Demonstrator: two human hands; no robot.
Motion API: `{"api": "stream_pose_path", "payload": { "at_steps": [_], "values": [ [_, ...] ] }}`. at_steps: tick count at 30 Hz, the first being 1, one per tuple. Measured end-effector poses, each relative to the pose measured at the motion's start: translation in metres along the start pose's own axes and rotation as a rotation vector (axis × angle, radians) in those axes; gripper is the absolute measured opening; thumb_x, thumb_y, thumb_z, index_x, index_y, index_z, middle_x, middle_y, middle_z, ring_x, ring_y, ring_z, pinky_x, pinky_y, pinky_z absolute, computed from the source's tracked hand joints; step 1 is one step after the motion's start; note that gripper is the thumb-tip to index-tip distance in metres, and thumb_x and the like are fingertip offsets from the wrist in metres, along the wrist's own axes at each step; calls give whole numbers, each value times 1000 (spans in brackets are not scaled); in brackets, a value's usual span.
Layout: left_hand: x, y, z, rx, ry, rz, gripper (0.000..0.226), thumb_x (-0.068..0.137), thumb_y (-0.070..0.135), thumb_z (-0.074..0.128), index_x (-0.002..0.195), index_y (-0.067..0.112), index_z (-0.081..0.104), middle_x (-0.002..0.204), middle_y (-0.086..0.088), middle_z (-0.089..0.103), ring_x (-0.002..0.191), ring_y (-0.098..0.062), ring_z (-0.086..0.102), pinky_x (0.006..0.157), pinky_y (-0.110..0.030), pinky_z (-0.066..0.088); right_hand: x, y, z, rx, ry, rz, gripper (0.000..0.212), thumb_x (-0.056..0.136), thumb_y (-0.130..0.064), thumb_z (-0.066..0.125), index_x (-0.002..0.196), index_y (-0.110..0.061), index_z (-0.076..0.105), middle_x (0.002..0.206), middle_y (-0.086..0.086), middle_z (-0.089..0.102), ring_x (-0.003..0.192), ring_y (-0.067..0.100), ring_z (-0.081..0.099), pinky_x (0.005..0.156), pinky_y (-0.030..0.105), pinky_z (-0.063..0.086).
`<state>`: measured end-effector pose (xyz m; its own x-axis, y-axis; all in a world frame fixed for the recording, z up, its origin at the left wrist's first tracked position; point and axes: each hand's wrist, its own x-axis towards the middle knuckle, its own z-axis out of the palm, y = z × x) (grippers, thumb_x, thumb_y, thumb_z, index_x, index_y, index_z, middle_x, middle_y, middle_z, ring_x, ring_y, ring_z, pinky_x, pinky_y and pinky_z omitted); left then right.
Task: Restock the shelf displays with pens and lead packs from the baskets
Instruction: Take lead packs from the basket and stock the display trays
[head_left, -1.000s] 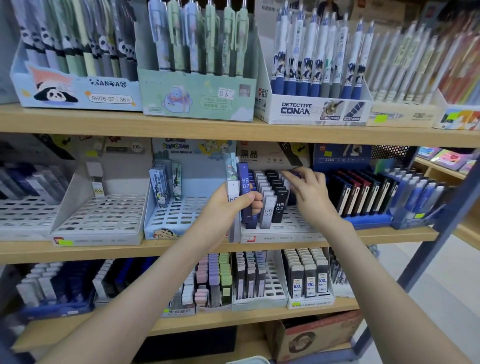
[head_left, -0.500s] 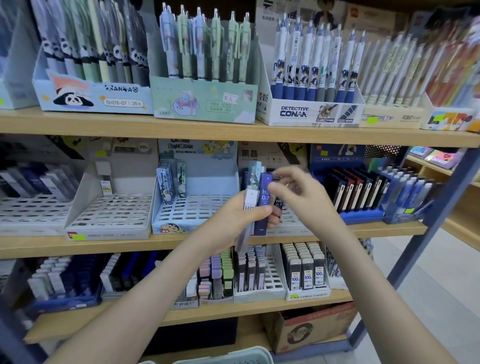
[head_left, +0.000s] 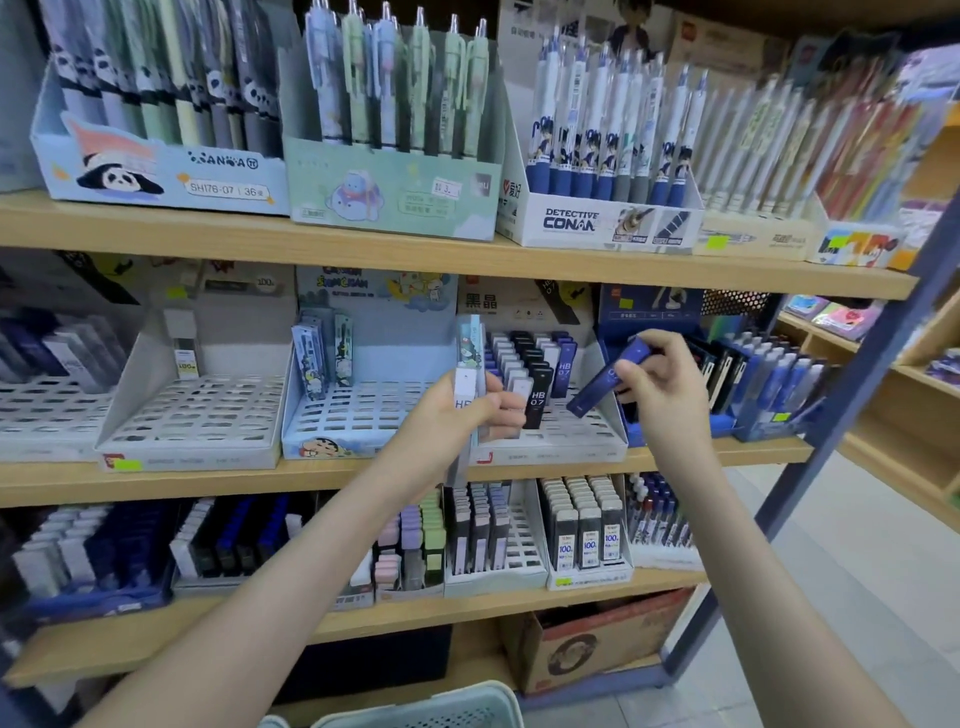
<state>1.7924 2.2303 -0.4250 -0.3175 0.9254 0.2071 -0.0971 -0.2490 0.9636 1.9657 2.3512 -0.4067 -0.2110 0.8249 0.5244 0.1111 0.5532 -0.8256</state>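
Mid-frame, the right hand (head_left: 662, 387) pinches 1 blue lead pack (head_left: 605, 382); the left hand (head_left: 457, 410) grips several lead packs (head_left: 467, 364). White trays (head_left: 197, 421) at centre-left remain nearly bare.

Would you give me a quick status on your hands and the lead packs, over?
Left hand grips a bundle of lead packs, upright. Right hand pinches one blue lead pack, tilted, before the white tray. Tray's front slots bare, path looks clear.
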Motion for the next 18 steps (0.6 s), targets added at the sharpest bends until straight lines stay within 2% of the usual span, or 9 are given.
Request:
{"api": "stream_pose_path", "payload": {
  "at_steps": [3,6,10,14,18],
  "values": [
    [3,-3,4,-44,31,23,9,97,-1,48,98,6,53,93,-12,70,78,-15,71,72,-27,58,14,12,5,-77,-43,5,22,94,-6,55,105,-24,51,87,14,62,82,27,64,60,16,48],
    [7,-5,4,-60,41,51,11,98,-1,47,97,8,53,87,-7,71,77,-14,71,76,-29,59,27,18,13,-153,-84,-23,20,96,-7,52,108,-22,51,86,11,62,80,24,66,59,16,47],
    [11,-5,-1,-105,50,65,14,97,-4,46,95,8,54,81,-6,72,76,-16,70,81,-32,58,38,30,21,-196,-162,-12,20,99,-8,43,110,-20,53,85,1,59,77,11,63,60,9,45],
    [13,-5,-7,-124,43,62,14,97,-4,46,95,7,53,79,-5,72,74,-16,70,75,-29,59,46,40,26,-254,-227,-34,24,99,-9,42,110,-26,55,82,-5,58,79,11,62,70,21,46],
    [16,-7,-9,-90,28,53,12,97,-3,47,96,7,54,80,-5,72,76,-17,69,77,-30,58,52,42,26,-309,-279,-48,25,99,-8,44,115,-22,57,82,-7,59,78,8,63,66,11,45]
  ]
}}
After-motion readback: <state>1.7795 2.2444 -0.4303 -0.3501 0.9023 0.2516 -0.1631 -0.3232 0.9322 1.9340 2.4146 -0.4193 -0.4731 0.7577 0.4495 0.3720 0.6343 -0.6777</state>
